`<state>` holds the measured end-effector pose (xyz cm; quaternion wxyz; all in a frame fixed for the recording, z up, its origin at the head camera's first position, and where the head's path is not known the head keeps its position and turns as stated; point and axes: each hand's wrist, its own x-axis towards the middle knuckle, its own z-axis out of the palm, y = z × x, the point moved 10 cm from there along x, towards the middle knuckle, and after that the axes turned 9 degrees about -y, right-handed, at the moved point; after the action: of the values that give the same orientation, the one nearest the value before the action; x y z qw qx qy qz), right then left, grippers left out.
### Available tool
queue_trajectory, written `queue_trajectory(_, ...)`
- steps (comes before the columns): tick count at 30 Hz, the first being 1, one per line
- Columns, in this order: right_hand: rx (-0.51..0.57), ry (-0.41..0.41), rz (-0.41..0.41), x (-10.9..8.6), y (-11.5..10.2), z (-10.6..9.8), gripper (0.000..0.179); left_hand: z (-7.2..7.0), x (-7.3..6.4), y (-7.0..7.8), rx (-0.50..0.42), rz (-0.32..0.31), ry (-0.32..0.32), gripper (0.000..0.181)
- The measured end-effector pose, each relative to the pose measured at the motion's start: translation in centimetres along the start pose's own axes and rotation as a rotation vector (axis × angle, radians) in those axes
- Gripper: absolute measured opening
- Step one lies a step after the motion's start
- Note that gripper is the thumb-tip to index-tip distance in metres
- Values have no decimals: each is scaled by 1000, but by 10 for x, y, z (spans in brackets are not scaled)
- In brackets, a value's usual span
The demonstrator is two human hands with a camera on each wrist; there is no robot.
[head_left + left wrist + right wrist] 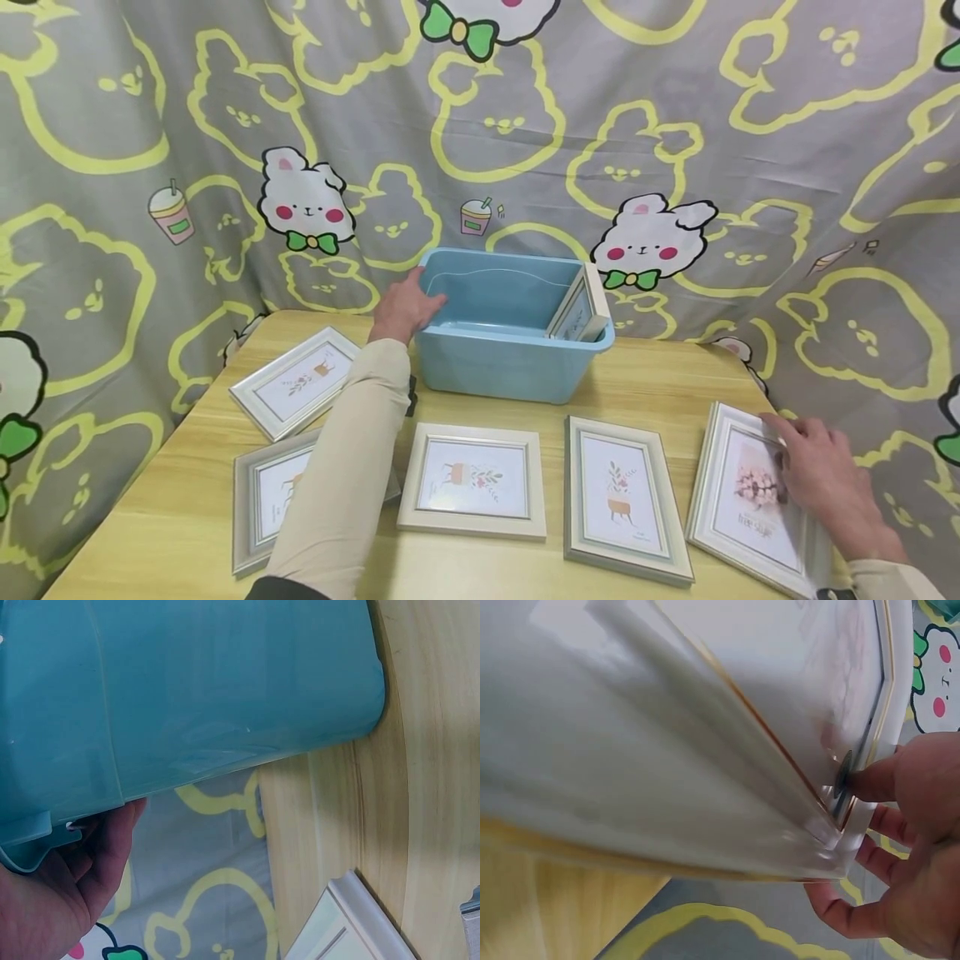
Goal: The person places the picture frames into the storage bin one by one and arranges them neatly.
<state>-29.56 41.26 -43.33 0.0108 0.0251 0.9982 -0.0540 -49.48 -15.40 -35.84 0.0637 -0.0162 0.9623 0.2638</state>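
Note:
At the left end of the blue plastic bin [498,367], my left hand [407,308] grips the rim. The left wrist view shows the fingers [112,855] curled beneath the lip. A picture frame [583,308] stands tilted against the bin's right inner wall. On the right, my right hand [828,483] holds a white picture frame [750,500] with a pink flower print by its right edge. In the right wrist view the thumb [874,780] lies on the front of this frame and the other fingers reach behind its edge.
Between the hands lie a cream picture frame [472,525] and an upright-turned one [622,500]. At the left are a silvery frame [300,379] and a grey frame [251,517], partly hidden by the left sleeve [341,467]. A patterned curtain [510,108] hangs behind the wooden table [172,492].

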Motion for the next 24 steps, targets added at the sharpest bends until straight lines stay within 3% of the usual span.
queue_trajectory(8,-3,102,-6,-3,-9,-16,59,1,-2,-2,-10,0,-5,77)
queue_trajectory(24,-7,188,-1,-13,-14,-33,64,0,-2,0,-24,0,13,76)
